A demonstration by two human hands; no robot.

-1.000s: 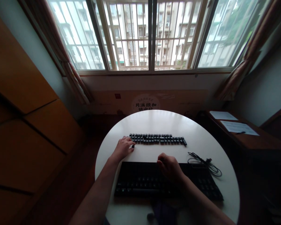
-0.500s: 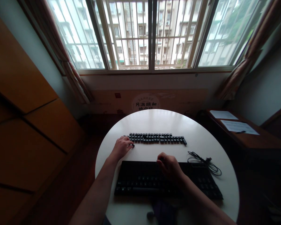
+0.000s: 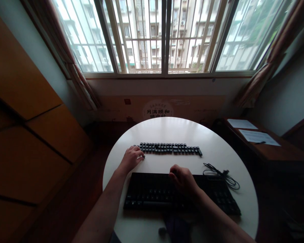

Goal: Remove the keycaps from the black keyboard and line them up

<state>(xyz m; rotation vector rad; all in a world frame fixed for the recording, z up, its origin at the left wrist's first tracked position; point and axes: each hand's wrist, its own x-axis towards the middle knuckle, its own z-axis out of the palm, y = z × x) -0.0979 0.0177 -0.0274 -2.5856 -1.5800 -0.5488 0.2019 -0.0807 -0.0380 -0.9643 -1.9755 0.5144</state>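
My left hand [image 3: 131, 158] rests at the left end of rows of loose black keycaps [image 3: 164, 147] laid out on the white round table. Its thumb and fingers pinch a small black keycap [image 3: 143, 157] just below the rows. Over the upper middle of a black keyboard [image 3: 152, 184] hovers my right hand [image 3: 182, 178], curled closed. Something dark shows within its fingers, too hidden to name. Part of the keyboard's upper area looks bare of keycaps, while its lower rows carry keys. The right forearm covers some of the keyboard's right half.
A coiled black cable [image 3: 221, 177] lies at the keyboard's upper right. Near the table's front edge are a dark purple item [image 3: 177, 229] and a small dark round object [image 3: 162, 232], both blurred. Beyond the round table [image 3: 167, 126], a brown side table [image 3: 290, 148] holds papers [image 3: 259, 137] and a pen.
My left hand has shifted very slightly left, with the pinched keycap now lower and partly tilted by its fingers. My right hand stays almost still, closed above the keyboard.
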